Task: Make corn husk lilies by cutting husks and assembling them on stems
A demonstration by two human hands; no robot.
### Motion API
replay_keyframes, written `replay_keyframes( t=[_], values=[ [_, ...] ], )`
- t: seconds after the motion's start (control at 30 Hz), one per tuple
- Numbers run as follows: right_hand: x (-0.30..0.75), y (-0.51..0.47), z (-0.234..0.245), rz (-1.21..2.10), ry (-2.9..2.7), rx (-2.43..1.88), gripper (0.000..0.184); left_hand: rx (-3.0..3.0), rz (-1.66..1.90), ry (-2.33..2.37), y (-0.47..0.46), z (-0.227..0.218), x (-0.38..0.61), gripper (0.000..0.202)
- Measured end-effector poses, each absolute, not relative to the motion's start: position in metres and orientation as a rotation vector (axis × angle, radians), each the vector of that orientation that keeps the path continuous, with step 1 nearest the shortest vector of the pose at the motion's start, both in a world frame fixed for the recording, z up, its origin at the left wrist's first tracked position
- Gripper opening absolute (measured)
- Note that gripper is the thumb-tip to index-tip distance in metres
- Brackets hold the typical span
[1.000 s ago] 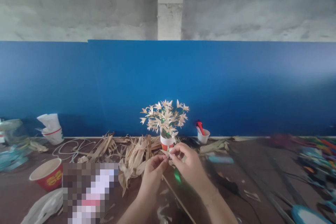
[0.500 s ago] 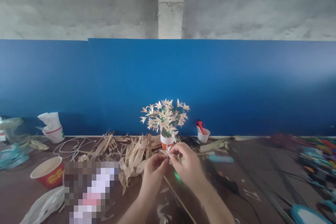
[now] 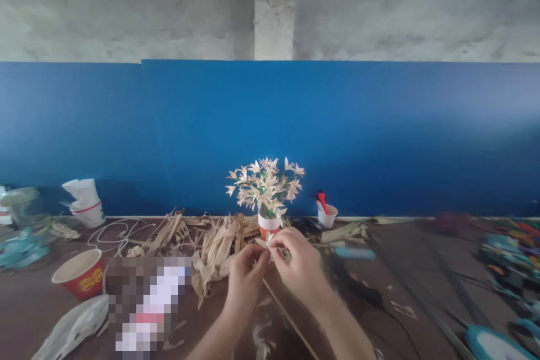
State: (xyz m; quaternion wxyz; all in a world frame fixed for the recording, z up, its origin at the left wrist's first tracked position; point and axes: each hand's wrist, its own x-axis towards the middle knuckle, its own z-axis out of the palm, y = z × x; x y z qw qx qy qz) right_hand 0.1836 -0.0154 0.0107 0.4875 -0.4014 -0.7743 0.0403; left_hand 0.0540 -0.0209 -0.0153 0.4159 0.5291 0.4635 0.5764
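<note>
While both forearms reach in from the near side, the left hand [image 3: 247, 273] and the right hand [image 3: 297, 261] nearly meet, thumb and forefinger of each pinched on a small pale husk piece [image 3: 261, 242]; it pokes out just beyond the fingertips, partly hidden by them. Below, curled scraps [image 3: 264, 337] lie on the brown table [image 3: 405, 270], and a thin, straight stick [image 3: 291, 320] slants nearward from under the hands. A stretch of tabletop on the right gives side room past the dark, corded tool [image 3: 367, 292], while dry, creased husks [image 3: 217, 244] crowd close beside the left hand. Farther left sit a crumpled bag [image 3: 78, 320] and a round red bowl [image 3: 80, 273] with a pale rim. Just past the fingertips, a red-and-white pot [image 3: 269, 224] narrows the forward room; above it spread cream flowers [image 3: 265, 185], star-shaped, with pointed petals. To its right, a white cup [image 3: 328, 218] holds something red. Along the table's far edge stands a smooth blue panel [image 3: 337, 124], with rough grey concrete [image 3: 169, 5] above.
</note>
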Motion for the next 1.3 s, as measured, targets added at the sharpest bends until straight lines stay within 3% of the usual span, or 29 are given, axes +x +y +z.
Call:
replay_keyframes(
  t=[1.3],
  values=[
    [0.1836, -0.0176, 0.0132, 0.143, -1.88, -0.921, 0.013, 1.83, 1.568, 1.439, -0.0206, -0.016, 0.0455, 0.014]
  ],
)
